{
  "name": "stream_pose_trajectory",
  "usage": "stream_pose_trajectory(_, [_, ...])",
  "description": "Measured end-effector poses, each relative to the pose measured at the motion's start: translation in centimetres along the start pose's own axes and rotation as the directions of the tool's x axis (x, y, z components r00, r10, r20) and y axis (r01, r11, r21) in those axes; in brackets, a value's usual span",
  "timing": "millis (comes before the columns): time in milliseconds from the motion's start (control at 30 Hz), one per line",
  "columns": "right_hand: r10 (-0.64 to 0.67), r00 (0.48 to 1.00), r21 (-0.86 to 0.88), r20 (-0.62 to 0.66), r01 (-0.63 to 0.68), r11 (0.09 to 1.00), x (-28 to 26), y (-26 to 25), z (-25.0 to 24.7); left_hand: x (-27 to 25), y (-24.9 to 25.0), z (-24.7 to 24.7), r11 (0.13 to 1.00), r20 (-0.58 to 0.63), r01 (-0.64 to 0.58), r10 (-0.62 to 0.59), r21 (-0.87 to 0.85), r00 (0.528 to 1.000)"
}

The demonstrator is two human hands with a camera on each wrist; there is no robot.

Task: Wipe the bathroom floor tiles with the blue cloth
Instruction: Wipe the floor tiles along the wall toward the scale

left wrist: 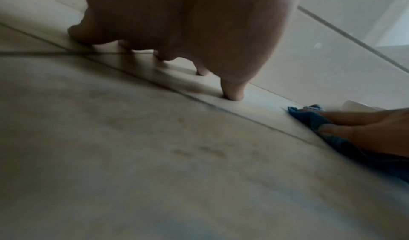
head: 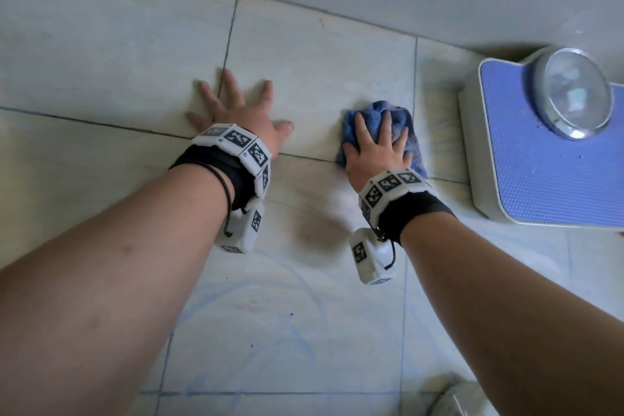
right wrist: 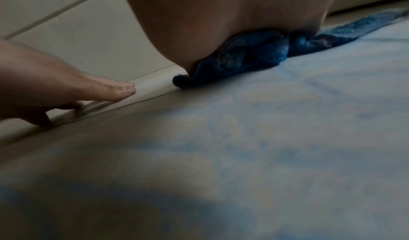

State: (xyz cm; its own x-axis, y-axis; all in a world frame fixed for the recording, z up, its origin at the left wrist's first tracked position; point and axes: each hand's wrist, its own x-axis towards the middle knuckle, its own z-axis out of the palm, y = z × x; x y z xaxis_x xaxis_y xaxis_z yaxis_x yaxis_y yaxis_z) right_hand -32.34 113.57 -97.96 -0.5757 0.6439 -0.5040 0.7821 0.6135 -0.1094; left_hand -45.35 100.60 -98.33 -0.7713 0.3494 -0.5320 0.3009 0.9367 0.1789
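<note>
Blue cloth (head: 378, 118) lies bunched on the pale floor tiles (head: 320, 54), pinned under the right hand (head: 376, 149). That hand lies flat on top of it, fingers (head: 361, 127) straight and a little spread, palm pressing the fabric down; folds of the cloth stick out past the fingertips and along both sides of the hand. From the right wrist camera the cloth (right wrist: 243, 60) is squashed beneath the heel of the hand, with a tail of it trailing off to the right. The cloth sits close to the wall edge of the floor, between the left hand and a bathroom scale (head: 540, 152) with a blue top and a round dial, which stands near the right edge of the floor against the wall.

The left hand (head: 243, 111) holds nothing. It is spread wide, palm down, planted on the tiles across a grout line, well apart from the cloth. The left wrist camera shows its fingertips (left wrist: 232, 95) touching the floor. Faint bluish streaks mark the tiles nearer the person. Both wrists carry bands with black-and-white square markers.
</note>
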Motion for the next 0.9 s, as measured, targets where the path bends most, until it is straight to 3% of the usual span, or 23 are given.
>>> stream_pose_trajectory(433, [0.107,0.994,0.053,-0.003,-0.106,0.993,5.0,-1.9,-3.0,0.4,1.9,-1.1,1.0,0.034,0.017,-0.016,-0.015,0.999])
stream_pose_trajectory(733, [-0.071,0.997,-0.007,0.008,0.071,0.997,0.7,-2.3,0.3,0.8,0.2,-1.5,0.997,0.052,-0.076,0.075,0.015,0.996])
stream_pose_trajectory(900, [0.011,0.999,0.014,-0.038,-0.01,1.0,3.1,-1.9,-1.0,0.9,-0.2,-1.4,0.994,0.037,-0.102,0.101,0.025,0.994])
